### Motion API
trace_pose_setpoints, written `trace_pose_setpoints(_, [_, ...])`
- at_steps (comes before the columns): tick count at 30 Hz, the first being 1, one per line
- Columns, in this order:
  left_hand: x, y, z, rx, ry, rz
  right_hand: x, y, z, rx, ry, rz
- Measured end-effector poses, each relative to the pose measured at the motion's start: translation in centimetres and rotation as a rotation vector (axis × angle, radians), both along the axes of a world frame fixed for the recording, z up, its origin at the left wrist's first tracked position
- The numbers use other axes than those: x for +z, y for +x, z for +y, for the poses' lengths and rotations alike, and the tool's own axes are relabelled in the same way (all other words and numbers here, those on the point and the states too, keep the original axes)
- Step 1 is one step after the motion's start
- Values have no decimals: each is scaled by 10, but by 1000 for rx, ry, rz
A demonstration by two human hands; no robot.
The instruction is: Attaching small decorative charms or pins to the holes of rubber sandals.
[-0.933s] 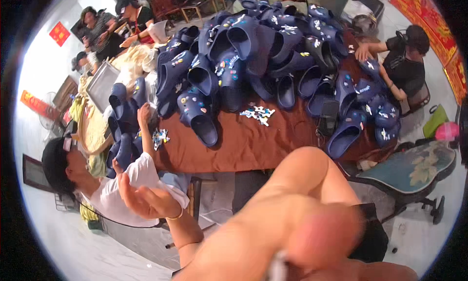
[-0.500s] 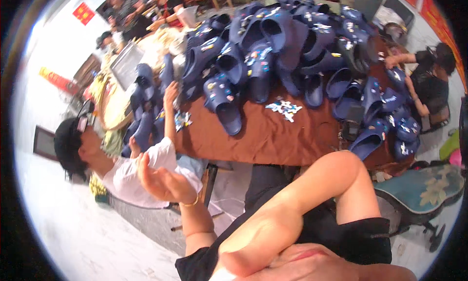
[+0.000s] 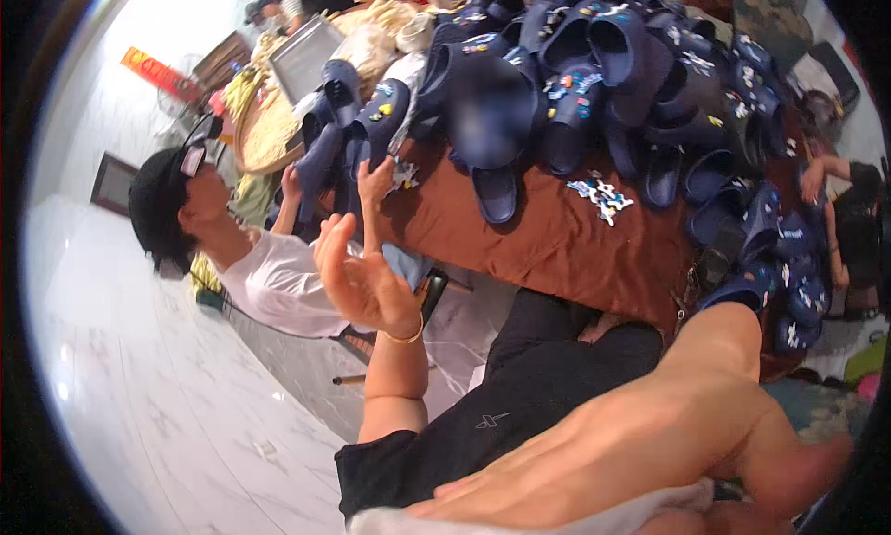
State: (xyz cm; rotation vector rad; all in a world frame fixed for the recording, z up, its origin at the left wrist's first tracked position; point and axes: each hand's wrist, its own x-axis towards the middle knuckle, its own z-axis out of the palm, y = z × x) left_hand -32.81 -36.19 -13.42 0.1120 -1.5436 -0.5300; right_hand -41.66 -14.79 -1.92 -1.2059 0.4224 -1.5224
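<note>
Clogs (image 3: 569,108), navy and charm-studded, heaped on brown tablecloth (image 3: 529,247) beyond both hands.
Since a moment ago, the right hand (image 3: 650,424) has come broadly across the lower right, over pale grey cloth (image 3: 622,512); whether it grips this cannot be told. The left hand (image 3: 367,280) stays raised, loosely curled and empty, so neither appears to touch the clogs after the shift.

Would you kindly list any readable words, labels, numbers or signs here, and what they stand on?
No text is readable.
Red-orange rectangular banner: too small.
Dark-blue foam clogs: charm markings too small.
Flat white-and-blue charms on brown cloth: too small.
White rectangular tag at the black cap: too small.
Black fabric clothing: pale outlined emblem, no readable words.
</note>
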Motion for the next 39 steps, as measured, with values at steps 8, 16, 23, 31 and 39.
trace_pose_setpoints(8, [-6,10,-14,31,-54,-86,1,10,7,-99,-60,97])
trace_pose_setpoints(16, [-14,18,-13,-9,-83,-145,-48,-17,27,125,-521,79])
trace_pose_setpoints(23, [-12,9,-12,-22,-82,-207,-33,17,-22,125,-527,-178])
trace_pose_setpoints(31, [-8,11,-9,-5,-99,-167,-60,60,43,237,-626,-446])
trace_pose_setpoints(39, [-22,15,-12,1,12,-170,-73,98,51,446,-720,-742])
